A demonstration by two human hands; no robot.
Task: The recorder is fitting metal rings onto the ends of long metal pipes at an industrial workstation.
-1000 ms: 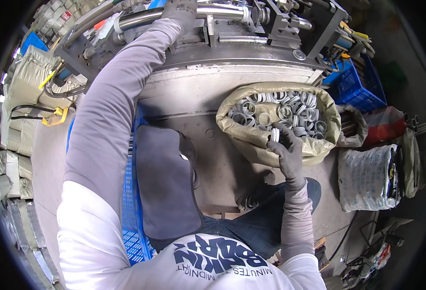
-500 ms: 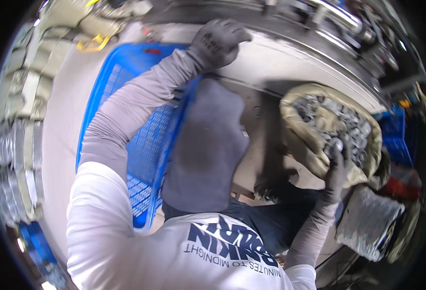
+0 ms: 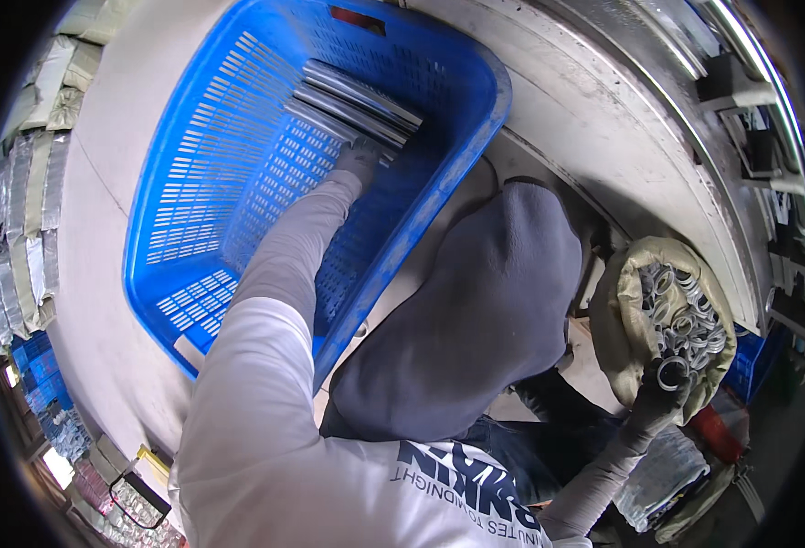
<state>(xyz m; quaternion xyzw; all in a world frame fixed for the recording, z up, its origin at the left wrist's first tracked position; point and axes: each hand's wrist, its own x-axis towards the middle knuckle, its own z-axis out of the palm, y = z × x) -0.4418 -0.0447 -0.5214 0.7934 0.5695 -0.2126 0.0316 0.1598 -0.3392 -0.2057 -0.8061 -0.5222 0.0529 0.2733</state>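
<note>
My left hand (image 3: 360, 161), in a grey glove, reaches down into a blue plastic basket (image 3: 393, 224). Its fingers are bent together at the nearest of several shiny metal tubes (image 3: 352, 102) lying side by side on the basket's bottom; the fingertips are partly hidden. At the right, my gloved right hand (image 3: 660, 398) is closed on a metal ring (image 3: 672, 373), held at the near rim of a beige sack (image 3: 617, 324). Many similar grey metal rings (image 3: 681, 310) fill the sack's open mouth.
A machine with metal rods (image 3: 782, 110) runs along the right side beyond a pale ledge (image 3: 594, 100). My grey-covered knee (image 3: 485, 301) lies between basket and sack. Wrapped bundles (image 3: 23, 210) are stacked at the far left. A clear-wrapped pack (image 3: 663, 475) lies beside my right forearm.
My left hand has come down from near the ledge into the basket, by the tubes. My right hand has drawn back from among the rings to the sack's near rim. The view has swung left.
</note>
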